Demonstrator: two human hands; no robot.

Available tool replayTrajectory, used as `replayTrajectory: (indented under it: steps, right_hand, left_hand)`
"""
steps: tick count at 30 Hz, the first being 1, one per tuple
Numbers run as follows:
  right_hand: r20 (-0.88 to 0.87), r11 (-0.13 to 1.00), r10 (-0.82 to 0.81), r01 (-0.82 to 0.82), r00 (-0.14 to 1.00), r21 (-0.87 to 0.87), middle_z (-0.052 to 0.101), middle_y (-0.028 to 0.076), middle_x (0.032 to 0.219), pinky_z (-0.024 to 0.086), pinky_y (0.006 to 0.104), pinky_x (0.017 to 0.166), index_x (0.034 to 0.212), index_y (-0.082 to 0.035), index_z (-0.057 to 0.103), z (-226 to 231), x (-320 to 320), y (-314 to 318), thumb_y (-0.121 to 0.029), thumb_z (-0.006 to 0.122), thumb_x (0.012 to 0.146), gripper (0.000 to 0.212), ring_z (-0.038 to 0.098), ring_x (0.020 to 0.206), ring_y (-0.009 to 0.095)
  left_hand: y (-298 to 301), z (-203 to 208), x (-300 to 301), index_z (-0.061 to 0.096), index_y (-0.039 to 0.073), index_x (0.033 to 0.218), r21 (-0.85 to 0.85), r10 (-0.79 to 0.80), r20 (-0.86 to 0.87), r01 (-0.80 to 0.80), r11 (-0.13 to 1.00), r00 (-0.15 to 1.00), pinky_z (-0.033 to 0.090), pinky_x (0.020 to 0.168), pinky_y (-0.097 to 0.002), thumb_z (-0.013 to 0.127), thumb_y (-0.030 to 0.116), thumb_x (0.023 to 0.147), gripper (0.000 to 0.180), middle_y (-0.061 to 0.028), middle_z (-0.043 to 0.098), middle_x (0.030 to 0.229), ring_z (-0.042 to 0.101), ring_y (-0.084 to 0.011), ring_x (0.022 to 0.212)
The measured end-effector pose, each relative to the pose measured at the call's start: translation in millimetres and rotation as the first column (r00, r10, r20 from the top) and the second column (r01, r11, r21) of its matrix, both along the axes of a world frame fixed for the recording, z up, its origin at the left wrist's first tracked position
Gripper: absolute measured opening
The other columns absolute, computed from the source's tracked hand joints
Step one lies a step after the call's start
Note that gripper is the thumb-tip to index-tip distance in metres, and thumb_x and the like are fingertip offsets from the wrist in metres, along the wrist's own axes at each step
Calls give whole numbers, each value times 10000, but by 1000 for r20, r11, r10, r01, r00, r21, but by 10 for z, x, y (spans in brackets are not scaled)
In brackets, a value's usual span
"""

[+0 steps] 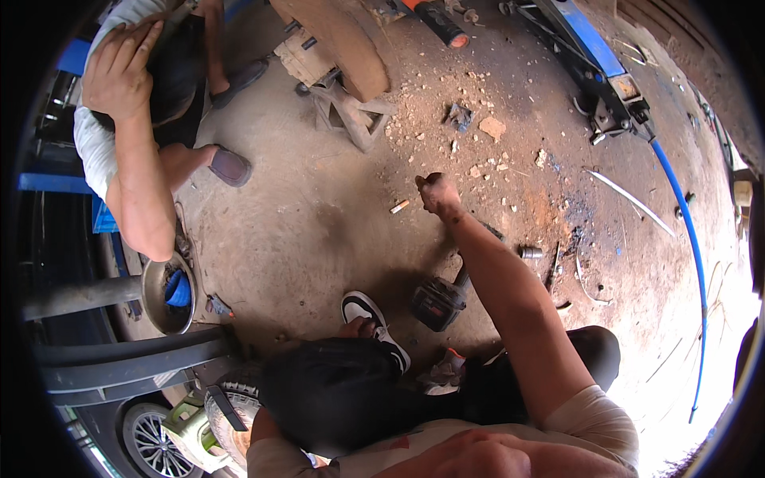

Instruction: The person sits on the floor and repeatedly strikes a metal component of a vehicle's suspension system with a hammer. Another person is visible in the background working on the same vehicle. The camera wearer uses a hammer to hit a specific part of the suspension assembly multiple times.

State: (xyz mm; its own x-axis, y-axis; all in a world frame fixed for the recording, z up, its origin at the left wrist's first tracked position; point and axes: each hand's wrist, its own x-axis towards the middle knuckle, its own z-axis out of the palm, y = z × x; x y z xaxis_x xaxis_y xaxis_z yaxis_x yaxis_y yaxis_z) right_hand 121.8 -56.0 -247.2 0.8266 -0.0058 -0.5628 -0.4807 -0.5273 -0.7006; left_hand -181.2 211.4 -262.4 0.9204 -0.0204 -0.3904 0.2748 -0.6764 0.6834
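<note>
My right hand [437, 193] reaches out over the concrete floor, fingers curled closed; whatever they may hold is hidden. A cigarette [399, 206] lies on the floor just left of it. Under my right forearm rests a cordless power tool with a black battery [438, 303], its upper part covered by the arm. A metal socket [530, 252] lies to the right of that forearm. My left upper arm shows at the lower edge, beside my dark-trousered leg, and the left hand cannot be made out.
Another person's arm [135, 151] and shoes [230, 166] are at upper left. Below stands a metal bowl [147, 299] with something blue inside. A metal stand [351, 119] is at top centre. Stone crumbs, a blue floor jack [586, 36] and its blue handle [685, 215] lie right.
</note>
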Motion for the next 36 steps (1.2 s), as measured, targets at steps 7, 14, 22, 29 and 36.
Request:
replayTrajectory:
  steps: [7, 14, 22, 29, 36]
  right_hand:
    - [-148, 618, 630, -607, 763, -499, 607, 195, 1084, 471, 447, 870, 1102, -74, 572, 122, -110, -430, -443, 457, 878, 446, 584, 1003, 382]
    - [75, 175, 984, -774, 163, -609, 630, 120, 1014, 436, 472, 877, 954, -118, 650, -281, -672, -798, -332, 551, 800, 282, 561, 1019, 323]
    - [11, -19, 999, -703, -39, -711, 632, 120, 875, 432, 489, 799, 880, -121, 655, -193, -758, -668, -284, 545, 808, 210, 542, 983, 294]
    - [-290, -170, 956, -740, 34, -651, 598, 101, 1107, 373, 481, 987, 911, -117, 687, -44, -888, -495, -183, 539, 797, 198, 466, 1151, 284]
    - [-338, -164, 935, -711, 110, -684, 582, 95, 1065, 315, 522, 1035, 904, -135, 674, -325, -944, -603, -170, 566, 749, 192, 428, 1193, 283]
  left_hand:
    - [296, 515, -1052, 615, 50, 943, 509, 83, -127, -7, 861, 988, 374, 883, -444, 585, 321, 799, 309, -195, 583, 953, 536, -337, 937]
    - [610, 869, -2032, 604, 25, 999, 741, -250, -150, 276, 613, 956, 245, 1023, -445, 571, 328, 784, 373, -199, 528, 1109, 443, -327, 1107]
    - [538, 1149, -2128, 548, -17, 1123, 758, -189, -161, 244, 605, 969, 155, 1125, -422, 567, 311, 769, 483, -214, 527, 1164, 423, -308, 1200]
    - [325, 1403, -1830, 570, -41, 1073, 661, -26, -294, 223, 717, 956, 158, 1118, -435, 526, 279, 783, 434, -231, 515, 1194, 406, -324, 1213]
    - [405, 1300, -1817, 605, -39, 1027, 703, -156, -108, 186, 686, 982, 188, 1105, -458, 527, 247, 793, 377, -226, 541, 1142, 461, -328, 1156]
